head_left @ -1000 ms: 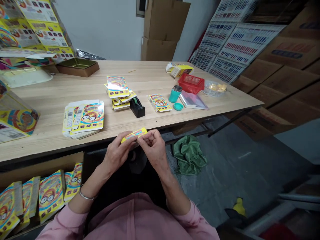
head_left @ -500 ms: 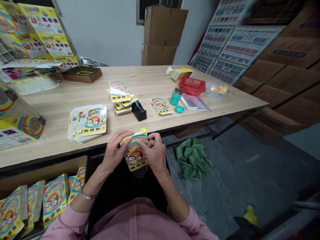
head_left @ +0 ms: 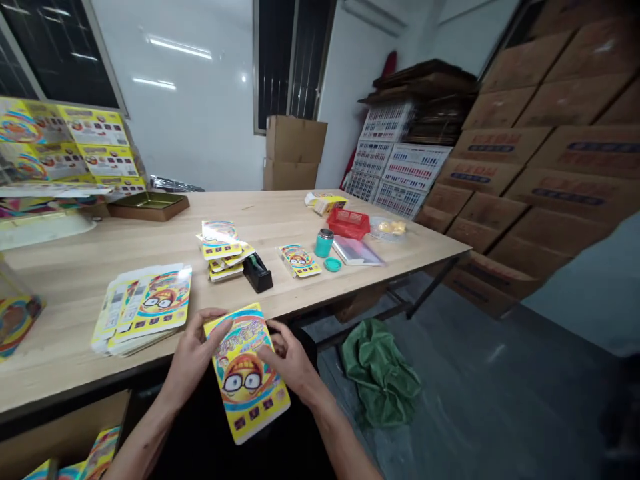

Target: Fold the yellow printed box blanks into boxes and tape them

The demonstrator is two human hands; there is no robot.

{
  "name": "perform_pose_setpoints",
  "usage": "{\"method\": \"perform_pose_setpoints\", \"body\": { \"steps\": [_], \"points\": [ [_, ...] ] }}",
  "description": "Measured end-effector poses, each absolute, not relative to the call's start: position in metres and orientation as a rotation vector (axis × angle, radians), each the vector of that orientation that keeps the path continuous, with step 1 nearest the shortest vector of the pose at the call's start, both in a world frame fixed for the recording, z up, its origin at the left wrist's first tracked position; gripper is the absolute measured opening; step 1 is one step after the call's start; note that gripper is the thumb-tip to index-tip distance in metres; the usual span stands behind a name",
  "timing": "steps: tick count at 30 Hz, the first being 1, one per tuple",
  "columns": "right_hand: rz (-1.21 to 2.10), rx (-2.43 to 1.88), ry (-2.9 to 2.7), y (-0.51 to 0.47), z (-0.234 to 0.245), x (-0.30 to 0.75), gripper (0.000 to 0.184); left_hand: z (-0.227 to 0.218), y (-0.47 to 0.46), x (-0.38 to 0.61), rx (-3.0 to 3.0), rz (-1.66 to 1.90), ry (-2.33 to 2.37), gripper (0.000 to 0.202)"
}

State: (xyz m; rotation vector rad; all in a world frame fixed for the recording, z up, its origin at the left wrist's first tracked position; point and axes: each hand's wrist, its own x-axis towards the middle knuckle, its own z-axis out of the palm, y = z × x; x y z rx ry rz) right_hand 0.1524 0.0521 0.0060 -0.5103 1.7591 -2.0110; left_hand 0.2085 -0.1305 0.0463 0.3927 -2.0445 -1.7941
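Note:
Between my two hands is a yellow printed carton (head_left: 245, 373) with a cartoon face in glasses, held above my lap just off the table edge. My left hand (head_left: 197, 347) grips its upper left side, thumb across the front. On the right edge, my right hand (head_left: 290, 360) holds it with the thumb on the front and fingers behind. A fanned pile of flat cartons (head_left: 160, 300) lies on the table to the left. Behind my hands sit a small stack of cartons (head_left: 220, 243), a black tape dispenser (head_left: 257, 272) and a single carton (head_left: 299, 260).
Farther right on the table (head_left: 270, 213) stand a teal jar (head_left: 324, 244), its lid (head_left: 333, 265), a red basket (head_left: 349, 223) and a clear bag (head_left: 357, 251). An open box (head_left: 75, 427) holds cartons at lower left. Green cloth (head_left: 383, 373) lies on the floor.
My view has tilted up, showing more wall and stacked boxes. The carton now shows its front more fully towards me, and both hands still hold it.

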Motion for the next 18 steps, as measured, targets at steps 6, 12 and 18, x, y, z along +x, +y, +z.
{"method": "perform_pose_setpoints", "body": {
  "steps": [6, 12, 18],
  "points": [
    [-2.19, -0.206, 1.716, 0.054, 0.006, 0.149, 0.065, 0.037, -0.112, 0.206, 0.422, -2.143, -1.889, 0.088],
    [-2.079, -0.523, 2.035, 0.07, 0.016, 0.12, 0.057, 0.029, -0.095, 0.203, 0.354, -2.244, -1.823, 0.082],
    [-1.916, -0.342, 2.534, 0.082, 0.043, -0.016, 0.053, 0.031, -0.099, 0.196, 0.206, -2.196, -2.0, 0.073]
  ]
}}
